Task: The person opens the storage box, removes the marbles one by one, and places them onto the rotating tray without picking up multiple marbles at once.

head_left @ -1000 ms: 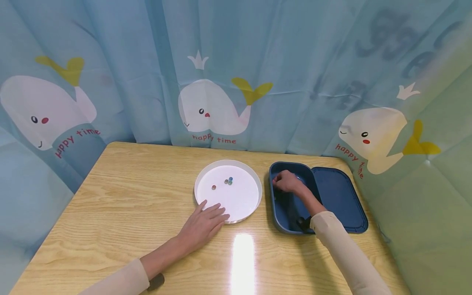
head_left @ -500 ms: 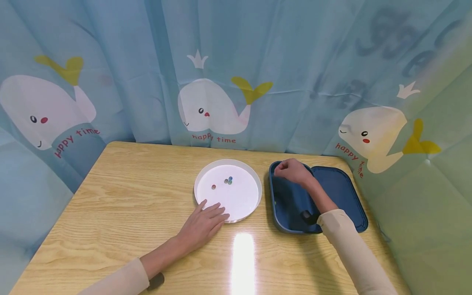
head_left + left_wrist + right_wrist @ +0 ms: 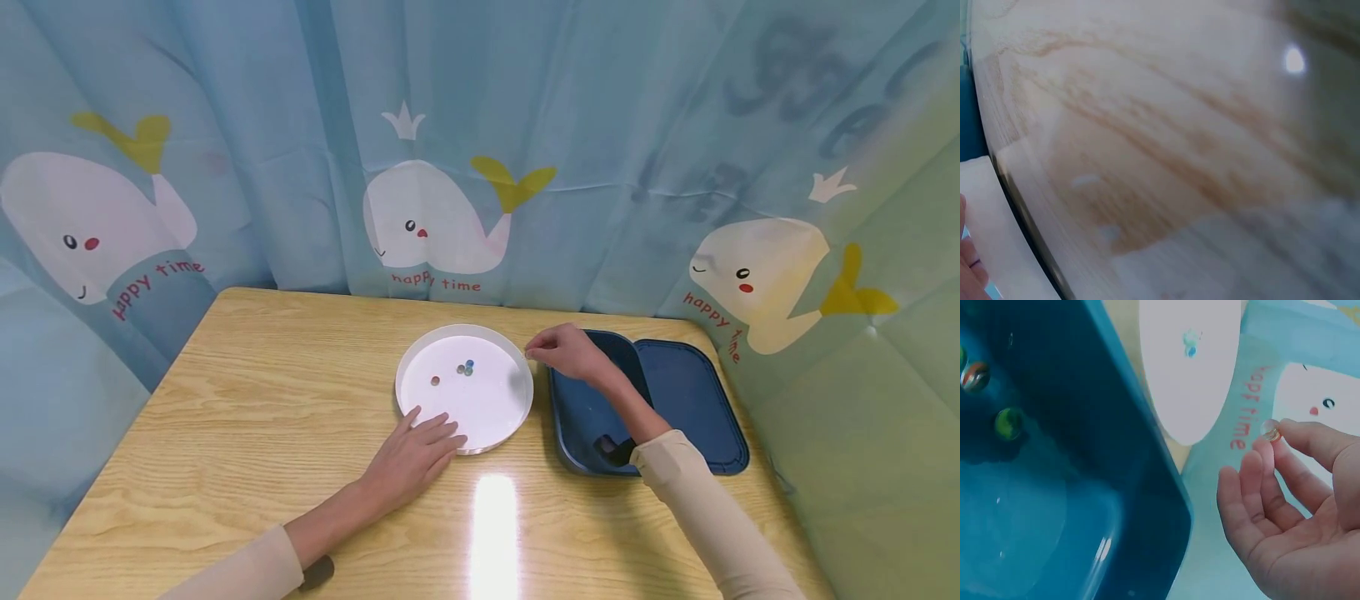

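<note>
My right hand [image 3: 570,352] is above the gap between the blue box and the round white tray [image 3: 480,412]. In the right wrist view, its thumb and a fingertip pinch a clear glass marble [image 3: 1270,430] with an orange streak. My left hand [image 3: 416,457] lies spread out, fingertips over the tray's near rim. Several small marbles [image 3: 468,365] sit within the tray, with a reddish marble [image 3: 435,381] apart to their left. Inside the blue box [image 3: 1147,537] are a green marble [image 3: 1008,424] and an orange-striped marble [image 3: 975,377], with another green one partly cut off.
A dark blue lid [image 3: 693,408] lies to the right of the box on the wooden table [image 3: 300,375]. Behind and along the sides hangs a blue curtain [image 3: 600,100] printed with whales. Bright light reflects off the table in front of the tray.
My right hand has come up out of the blue box and moved left toward the tray's right rim. My left hand and the marbles in the tray have stayed put.
</note>
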Available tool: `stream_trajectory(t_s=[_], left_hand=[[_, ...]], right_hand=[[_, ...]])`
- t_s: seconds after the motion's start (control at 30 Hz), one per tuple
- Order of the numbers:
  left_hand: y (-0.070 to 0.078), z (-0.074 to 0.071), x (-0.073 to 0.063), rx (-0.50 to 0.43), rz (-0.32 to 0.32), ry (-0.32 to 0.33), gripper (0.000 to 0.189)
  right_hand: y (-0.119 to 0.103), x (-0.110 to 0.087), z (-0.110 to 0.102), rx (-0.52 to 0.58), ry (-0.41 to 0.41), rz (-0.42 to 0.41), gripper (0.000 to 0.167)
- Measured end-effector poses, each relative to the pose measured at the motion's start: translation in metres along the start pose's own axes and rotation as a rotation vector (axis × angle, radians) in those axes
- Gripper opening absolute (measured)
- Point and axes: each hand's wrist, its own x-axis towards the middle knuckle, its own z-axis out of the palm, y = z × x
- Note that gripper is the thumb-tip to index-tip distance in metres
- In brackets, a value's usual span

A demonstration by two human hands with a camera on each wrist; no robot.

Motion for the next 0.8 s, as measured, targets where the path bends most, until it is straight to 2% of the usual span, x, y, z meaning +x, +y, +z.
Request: stream_trajectory(t_s=[0.37,0.6,0.8], left_hand=[[0.000,0.000,0.000,-0.001,-0.010,-0.012,0.025],[0.000,0.000,0.000,0.012,-0.015,-0.025,0.025],[0.001,0.000,0.001,0.014,-0.014,-0.029,0.025]], right_hand=[[-0.006,0.015,0.027,0.012,-0.101,-0.105,0.016],[-0.007,0.024,0.040,-0.015,-0.109,-0.062,0.013],[-0.011,0.032,0.048,-0.028,-0.131,-0.072,0.013]])
